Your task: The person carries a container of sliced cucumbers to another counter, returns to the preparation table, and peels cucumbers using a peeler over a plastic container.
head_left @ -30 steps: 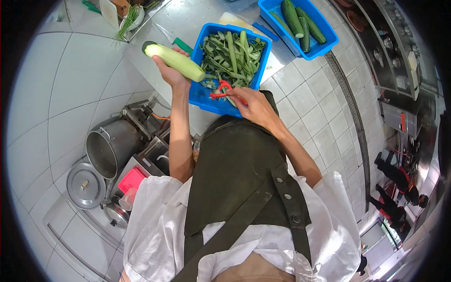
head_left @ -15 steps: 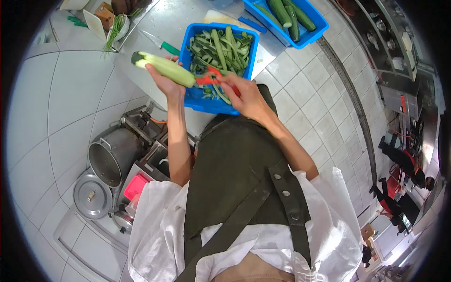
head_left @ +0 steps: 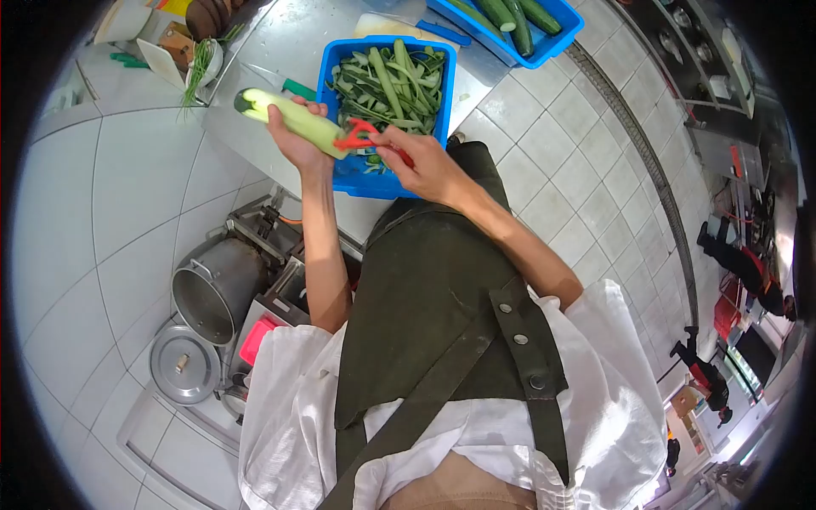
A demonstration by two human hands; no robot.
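A pale green, mostly peeled zucchini lies in my left hand, whose fingers wrap round its middle; its dark end points to the upper left. My right hand grips a red peeler, and the peeler's head touches the lower right end of the zucchini. Under and beside both hands stands a blue bin filled with green peel strips. Behind the zucchini shows a green knife handle on the metal table.
Another blue bin holds several dark green zucchinis. A blue-handled knife lies near a cutting board. At the left are a large pot and a round lid. Other people stand far right.
The peeler has moved left and up from above the bin onto the zucchini's end. The view has shifted, so the bins appear further left and higher.
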